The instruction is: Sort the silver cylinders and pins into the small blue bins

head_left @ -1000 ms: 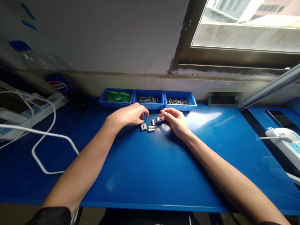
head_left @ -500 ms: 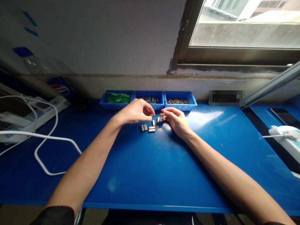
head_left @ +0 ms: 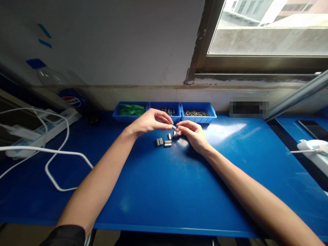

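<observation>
Above the table, my left hand (head_left: 151, 121) pinches a small silver metal block (head_left: 173, 126) between thumb and fingers. The fingertips of my right hand (head_left: 193, 134) are closed together at the block's right end; whatever they hold is too small to make out. Below the hands, several short metal blocks lie on the blue table: a pair side by side (head_left: 159, 141), another pair (head_left: 167, 143), a single block (head_left: 169, 136), and one block (head_left: 174, 134) just under the right fingertips.
Behind the hands stand three blue bins: one with green plastic pieces (head_left: 132, 109), one with metal blocks (head_left: 169, 111), one with thin metal pins or screws (head_left: 195, 112). White cables (head_left: 68, 153), a power strip (head_left: 38, 136) and a bottle (head_left: 70, 99) stand left; a phone (head_left: 313, 130) lies right.
My two hands have come together, and the silver block in my left fingers now shows between them. The view has shifted slightly.
</observation>
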{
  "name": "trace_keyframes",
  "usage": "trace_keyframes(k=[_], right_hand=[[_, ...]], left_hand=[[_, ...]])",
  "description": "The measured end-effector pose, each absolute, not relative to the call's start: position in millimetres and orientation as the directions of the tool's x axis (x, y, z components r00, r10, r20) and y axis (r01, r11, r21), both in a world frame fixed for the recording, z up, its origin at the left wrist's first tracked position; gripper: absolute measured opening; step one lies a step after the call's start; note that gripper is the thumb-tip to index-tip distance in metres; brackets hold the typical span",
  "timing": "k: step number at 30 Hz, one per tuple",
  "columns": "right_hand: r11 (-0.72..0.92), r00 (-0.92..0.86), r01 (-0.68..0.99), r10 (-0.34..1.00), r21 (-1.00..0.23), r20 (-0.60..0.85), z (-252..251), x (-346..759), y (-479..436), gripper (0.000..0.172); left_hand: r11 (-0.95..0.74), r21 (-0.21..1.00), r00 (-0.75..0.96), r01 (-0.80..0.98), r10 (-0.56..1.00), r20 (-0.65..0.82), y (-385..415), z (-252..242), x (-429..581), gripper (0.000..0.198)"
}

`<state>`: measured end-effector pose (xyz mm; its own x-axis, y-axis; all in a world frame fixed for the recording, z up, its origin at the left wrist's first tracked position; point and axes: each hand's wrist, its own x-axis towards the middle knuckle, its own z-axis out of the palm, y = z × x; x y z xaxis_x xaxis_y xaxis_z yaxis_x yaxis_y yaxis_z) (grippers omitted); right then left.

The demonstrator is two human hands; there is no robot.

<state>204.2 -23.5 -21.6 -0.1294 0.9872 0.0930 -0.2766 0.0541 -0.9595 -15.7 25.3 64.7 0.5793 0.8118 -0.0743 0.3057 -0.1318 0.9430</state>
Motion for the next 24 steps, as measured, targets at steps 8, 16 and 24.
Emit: trace_keyframes(k=[8, 16, 24], right_hand=[[0.115, -0.086, -0.154, 0.988, -0.981, 0.130, -22, 202, -27, 0.028], [0.327, -0.035, 0.402, 0.939, -0.855, 0.342, -16, 199, -35, 0.026], [0.387, -0.140, 0.534, 0.917, -0.752, 0.373, -24, 199, -31, 0.019]], left_hand=[[-0.233, 0.921, 0.425, 0.313, 0.901, 0.084, 25, 65, -13, 0.039], [-0.300, 0.902, 0.210, 0.310, 0.947, 0.243, 27, 59, -10, 0.035], [-0.346, 0.878, 0.369, 0.331, 0.904, 0.217, 17, 68, -2, 0.027]])
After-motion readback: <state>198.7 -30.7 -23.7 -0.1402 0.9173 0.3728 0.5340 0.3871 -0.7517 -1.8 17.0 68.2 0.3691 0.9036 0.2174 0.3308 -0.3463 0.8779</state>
